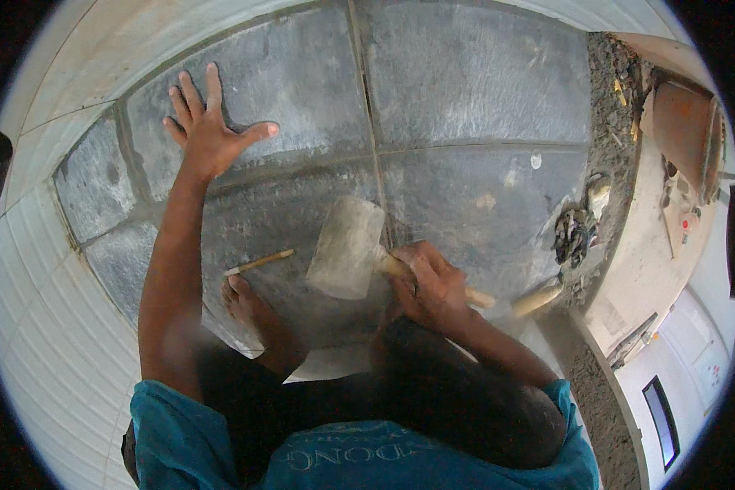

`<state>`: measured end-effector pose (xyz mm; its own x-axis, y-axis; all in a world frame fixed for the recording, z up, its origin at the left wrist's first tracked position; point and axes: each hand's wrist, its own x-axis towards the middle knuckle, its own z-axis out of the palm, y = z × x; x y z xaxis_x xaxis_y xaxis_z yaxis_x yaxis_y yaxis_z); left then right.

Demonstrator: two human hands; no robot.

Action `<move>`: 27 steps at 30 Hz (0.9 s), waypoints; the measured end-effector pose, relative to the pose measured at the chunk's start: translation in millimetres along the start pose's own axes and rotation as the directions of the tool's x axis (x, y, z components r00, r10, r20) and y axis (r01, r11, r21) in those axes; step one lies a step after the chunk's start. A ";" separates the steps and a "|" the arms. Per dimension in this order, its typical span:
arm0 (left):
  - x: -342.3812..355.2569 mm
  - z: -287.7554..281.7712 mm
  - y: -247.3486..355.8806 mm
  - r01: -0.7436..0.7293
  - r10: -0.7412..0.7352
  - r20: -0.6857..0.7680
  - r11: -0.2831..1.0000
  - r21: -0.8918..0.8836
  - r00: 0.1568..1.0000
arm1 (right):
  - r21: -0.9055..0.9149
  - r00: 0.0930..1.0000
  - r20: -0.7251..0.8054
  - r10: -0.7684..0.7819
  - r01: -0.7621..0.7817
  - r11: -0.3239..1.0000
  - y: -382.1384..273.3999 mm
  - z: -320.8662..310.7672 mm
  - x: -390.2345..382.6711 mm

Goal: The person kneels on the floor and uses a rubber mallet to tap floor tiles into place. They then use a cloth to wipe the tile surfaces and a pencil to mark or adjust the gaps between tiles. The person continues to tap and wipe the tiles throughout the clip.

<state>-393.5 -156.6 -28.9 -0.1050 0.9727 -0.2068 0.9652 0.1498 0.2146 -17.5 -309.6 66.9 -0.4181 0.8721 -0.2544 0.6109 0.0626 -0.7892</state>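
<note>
My left hand (208, 135) lies flat with spread fingers on a large dark grey floor tile (302, 73) at the far left. My right hand (429, 282) is wrapped round the wooden handle of a mallet (347, 245) with a pale, block-shaped head. The mallet's head is over the nearer tiles, in front of my body; whether it touches them I cannot tell. A thin stick-like tool (260, 262) with a white tip lies on the tile beside my bare left foot (249, 302).
Ribbed white wall panels (41, 286) curve along the left. A strip of rough mortar (608, 114) borders the tiles at right. A crumpled dark rag (576, 235) and a wooden-handled tool (537, 300) lie near it. Further right are a rusty brown pan (684, 135) and a trowel (679, 220).
</note>
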 end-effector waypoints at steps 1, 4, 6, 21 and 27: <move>-0.1 -0.7 0.4 0.002 -0.002 0.007 1.000 -0.003 1.000 | 0.009 1.000 0.007 -0.001 0.001 1.000 0.5 1.6 -0.1; -0.5 -0.8 1.1 -0.009 0.009 0.002 1.000 -0.005 1.000 | -0.018 1.000 0.028 -0.012 0.012 1.000 4.6 7.0 -2.2; -0.2 0.2 0.9 -0.013 0.013 -0.006 1.000 0.002 1.000 | -0.034 0.999 0.034 -0.015 0.016 0.999 7.1 10.3 -3.9; -0.3 -3.9 10.1 0.030 -0.030 -0.024 1.000 -0.003 0.999 | 0.065 0.993 0.066 0.097 -0.101 0.993 -1.7 9.7 -17.6; 25.5 12.4 106.8 -0.343 0.320 -0.183 0.933 -0.107 0.929 | 0.362 0.946 -0.075 0.316 -0.269 0.892 18.5 -15.2 -23.9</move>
<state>-290.2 -118.0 -23.1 0.1675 0.9845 0.0516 0.9110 -0.1746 0.3737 14.0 -321.9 66.9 -0.1523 0.8810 -0.4479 0.4143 -0.3546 -0.8383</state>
